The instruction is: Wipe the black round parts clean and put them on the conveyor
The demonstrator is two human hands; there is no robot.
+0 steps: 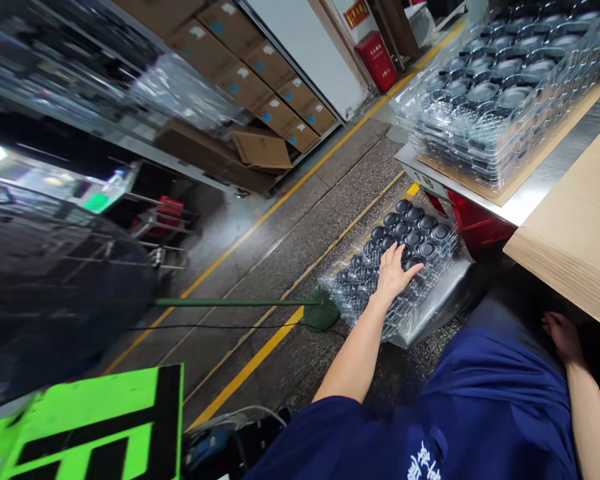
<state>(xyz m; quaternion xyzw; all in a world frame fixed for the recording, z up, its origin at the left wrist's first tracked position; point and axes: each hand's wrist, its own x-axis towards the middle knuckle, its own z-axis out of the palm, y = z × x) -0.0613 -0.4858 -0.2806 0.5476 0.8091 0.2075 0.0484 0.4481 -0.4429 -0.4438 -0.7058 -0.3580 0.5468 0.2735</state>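
Observation:
My left hand (pixel 393 275) reaches down over a stack of clear plastic trays (pixel 436 288) low beside my legs. Its fingers are spread and lie over several round black parts (pixel 427 249) seated in the top tray; whether the fingertips touch them I cannot tell. Near my lap, beneath the table edge, my right hand (pixel 563 337) hangs loosely in shadow, its fingers slightly bent and no object seen in it.
At upper right, stacked clear trays of dark round parts (pixel 500 100) stand on a table beside a wooden board (pixel 575 220). A green pole (pixel 240 303) and cable cross the floor at left. Cardboard boxes (pixel 250 80) fill a shelf; a green-and-black sign (pixel 105 413) is at lower left.

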